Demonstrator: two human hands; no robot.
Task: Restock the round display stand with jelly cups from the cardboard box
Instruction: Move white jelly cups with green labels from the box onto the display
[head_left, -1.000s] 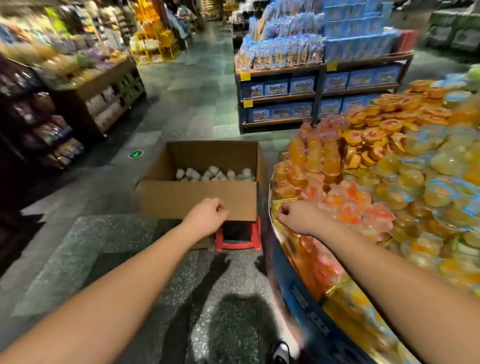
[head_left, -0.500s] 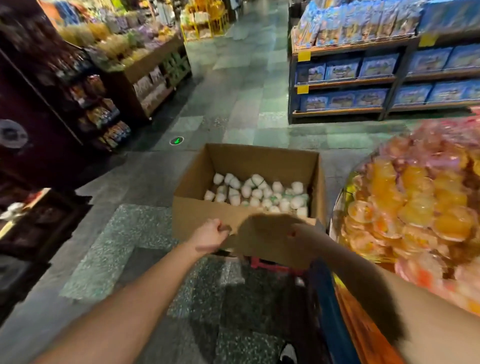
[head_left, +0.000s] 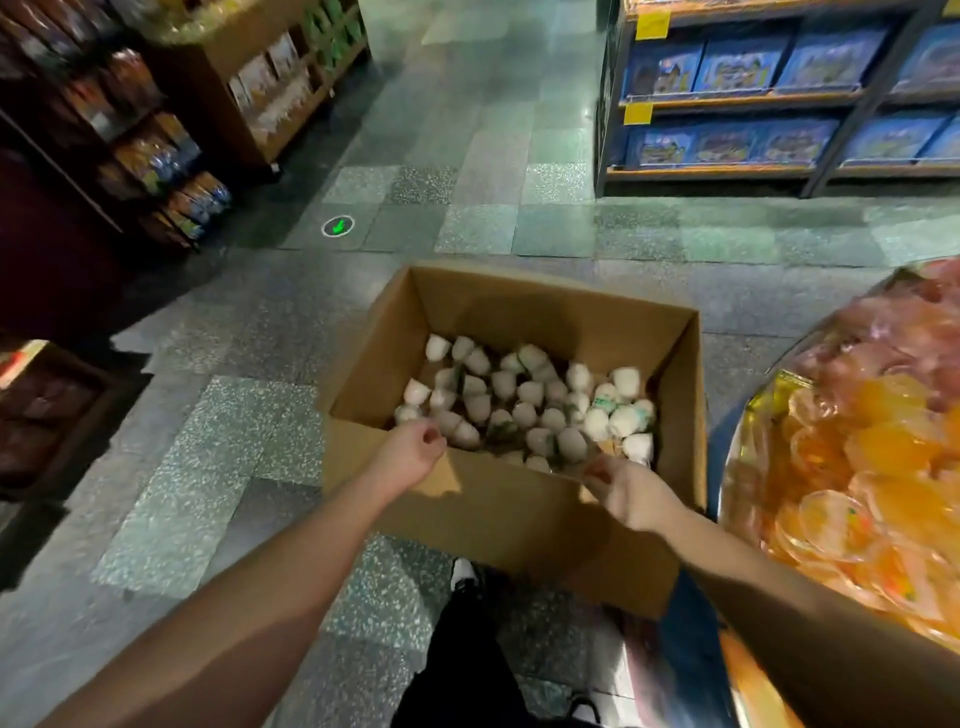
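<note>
Honestly, both hands are caught right at the near rim of the cardboard box (head_left: 498, 514), which sits on the floor at about 12 o'clock from the body. The left hand (head_left: 410, 457) is seen at roughly 11 o'clock, fingers loosely curled over the box edge with nothing held that can be made out. The right hand (head_left: 626, 493) is at about 1 o'clock, blurred, so its grip can't be told for sure, though nothing seems to be held. The jelly cups (head_left: 524, 405) are piled loose in the bottom of the box, white and mostly tipped every which way. The round display stand (head_left: 727, 457) is parked at 3 o'clock, just beside the box, already heaped with orange and pink cups.

For the step in hand, probably a scoop: a wide grip would be best dropped straight onto the dense middle of the pile, and several cups gathered at once by their bodies rather than their film lids. The short swing to 3 o'clock should be kept low, and cups set down lid-up into the thinner spots, not dumped on the heap
</note>
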